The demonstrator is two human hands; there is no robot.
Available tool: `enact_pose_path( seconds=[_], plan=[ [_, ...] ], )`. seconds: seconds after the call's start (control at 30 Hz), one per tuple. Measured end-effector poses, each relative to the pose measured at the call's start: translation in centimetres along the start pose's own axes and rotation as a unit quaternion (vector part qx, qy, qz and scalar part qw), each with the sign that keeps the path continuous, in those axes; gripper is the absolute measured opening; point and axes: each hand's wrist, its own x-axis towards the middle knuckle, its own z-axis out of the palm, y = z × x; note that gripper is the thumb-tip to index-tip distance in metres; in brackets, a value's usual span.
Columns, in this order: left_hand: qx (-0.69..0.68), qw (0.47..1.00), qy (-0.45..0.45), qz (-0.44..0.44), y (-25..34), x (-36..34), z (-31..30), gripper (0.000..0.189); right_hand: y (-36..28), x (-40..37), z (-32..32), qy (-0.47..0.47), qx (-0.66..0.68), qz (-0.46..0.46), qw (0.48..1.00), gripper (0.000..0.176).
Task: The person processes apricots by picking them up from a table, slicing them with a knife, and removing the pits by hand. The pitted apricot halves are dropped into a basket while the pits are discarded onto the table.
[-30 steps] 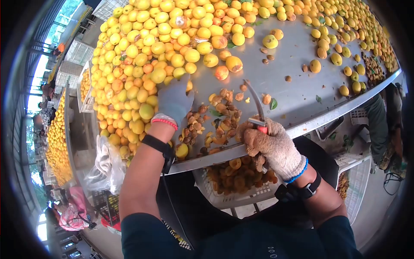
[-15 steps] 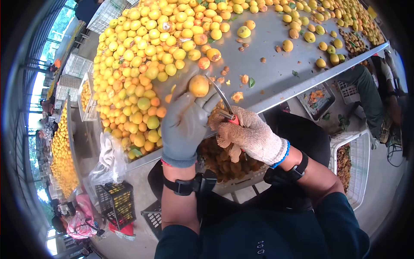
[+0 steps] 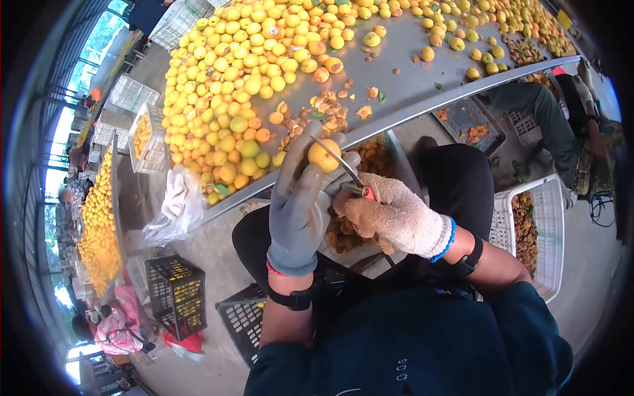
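Note:
An apricot (image 3: 319,160), round and yellow-orange, is held in the fingers of my left hand (image 3: 295,214), which wears a grey coated glove. My right hand (image 3: 406,214), in a beige fabric glove with a blue cuff edge, is closed around the red handle of a small curved knife (image 3: 348,169). The blade lies across the upper right face of the apricot. Both hands are just off the near edge of the metal table (image 3: 422,109). Behind my left hand, apricot pieces and pits (image 3: 329,109) are scattered on the tabletop.
A large heap of apricots (image 3: 224,86) covers the table's left and far side. Below my hands stands a container of cut fruit (image 3: 383,158). A white crate (image 3: 548,224) is at the right, a black crate (image 3: 175,297) at the left. Another person's leg (image 3: 548,115) shows at the right.
Both hands have drawn back from over the table toward my body. The blade, beside the apricot earlier, now crosses its face. More fruit pieces on the table have come into view.

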Motion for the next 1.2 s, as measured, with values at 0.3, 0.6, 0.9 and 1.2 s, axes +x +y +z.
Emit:
enact_pose_path(
  seconds=[0.3,0.6,0.9,1.2],
  plan=[
    [0.102,0.994,0.04,0.021,0.8,-3.3,0.3,0.047,0.1,-2.5,3.0,-0.002,-0.009,0.01,1.0,0.015],
    [0.068,0.995,0.077,0.009,1.1,-4.5,3.3,0.051,1.0,-3.0,4.3,0.045,-0.069,-0.037,0.996,0.02],
    [0.157,0.984,-0.031,0.074,1.8,-4.2,1.5,0.05,-0.1,-4.5,3.5,-0.082,0.038,-0.006,0.996,0.019],
    [0.128,0.991,0.044,0.023,1.0,-3.8,1.2,0.056,-0.8,-3.7,3.0,-0.103,0.076,0.099,0.987,0.024]
  ],
)
